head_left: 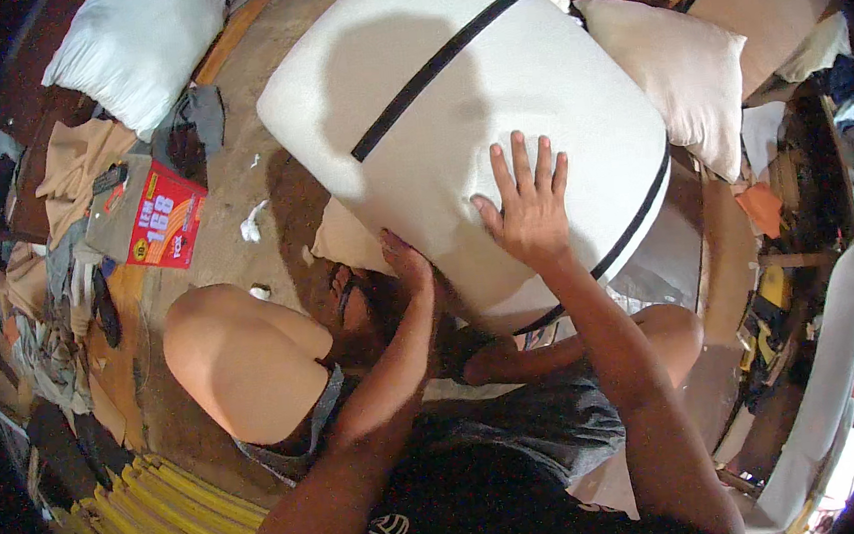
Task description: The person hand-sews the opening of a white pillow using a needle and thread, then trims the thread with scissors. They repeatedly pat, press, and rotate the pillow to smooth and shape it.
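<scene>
A large white padded cushion (574, 95) with rounded corners leans in front of me. One black strip (442, 70) crosses its upper face, and another black band (641, 215) runs along its lower right edge. My right hand (533, 206) lies flat on the cushion's face with its fingers spread. At the cushion's lower left edge, my left hand (408, 260) grips its side; those fingers are partly hidden. A shadow falls over the cushion's upper left part.
My bent bare knee (244, 367) is at the left. A white pillow (139, 54) lies far left, a pale pillow (678, 77) far right. Near a red printed package (170, 217) are scattered cloths (82, 159). Yellow corrugated material (156, 519) sits at the near left.
</scene>
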Tool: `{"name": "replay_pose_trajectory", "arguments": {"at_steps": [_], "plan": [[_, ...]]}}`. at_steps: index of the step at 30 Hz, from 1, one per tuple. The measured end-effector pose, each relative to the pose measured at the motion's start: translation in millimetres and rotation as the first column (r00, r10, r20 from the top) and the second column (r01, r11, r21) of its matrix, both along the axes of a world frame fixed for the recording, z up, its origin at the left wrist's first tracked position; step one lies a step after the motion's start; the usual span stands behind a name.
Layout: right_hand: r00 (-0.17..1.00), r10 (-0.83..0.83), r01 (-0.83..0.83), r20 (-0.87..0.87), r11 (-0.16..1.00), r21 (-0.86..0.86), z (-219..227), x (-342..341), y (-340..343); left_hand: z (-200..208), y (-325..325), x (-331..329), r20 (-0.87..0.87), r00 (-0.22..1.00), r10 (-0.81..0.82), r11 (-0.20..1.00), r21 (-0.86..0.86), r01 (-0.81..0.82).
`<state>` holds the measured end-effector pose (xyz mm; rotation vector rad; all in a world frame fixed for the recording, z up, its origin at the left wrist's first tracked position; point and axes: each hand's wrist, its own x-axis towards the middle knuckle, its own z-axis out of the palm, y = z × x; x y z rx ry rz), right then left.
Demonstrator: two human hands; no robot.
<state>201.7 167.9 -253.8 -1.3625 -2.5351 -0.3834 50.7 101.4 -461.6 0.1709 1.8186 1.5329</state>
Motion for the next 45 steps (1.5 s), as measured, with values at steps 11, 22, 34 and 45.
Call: {"name": "replay_pose_trajectory", "arguments": {"at_steps": [11, 22, 34, 45], "plan": [[0.744, 0.611, -0.667, -0.27, 0.698, -0.259, -15.4, -4.6, -31.2, 112.3, 39.3, -32.4, -0.126, 0.99, 0.069, 0.956, 0.292, -0.029], [0.886, -0.223, 0.206, -0.407, 0.975, -0.084, 50.7, 58.3, 364.6, 106.5, 42.4, 4.1, -0.181, 0.979, 0.096, 0.948, 0.318, -0.034], [0.976, -0.219, 0.214, 0.01, 0.96, 0.184, 1.3, -59.8, 272.9, 110.7, 38.7, -5.2, -0.153, 0.987, 0.049, 0.973, 0.231, -0.013], [0.994, 0.107, -0.105, -0.037, 0.993, 0.059, -17.0, -124.3, 67.4, 85.3, 28.9, -7.4, -0.132, 0.99, 0.052, 0.986, 0.164, -0.03]]}}
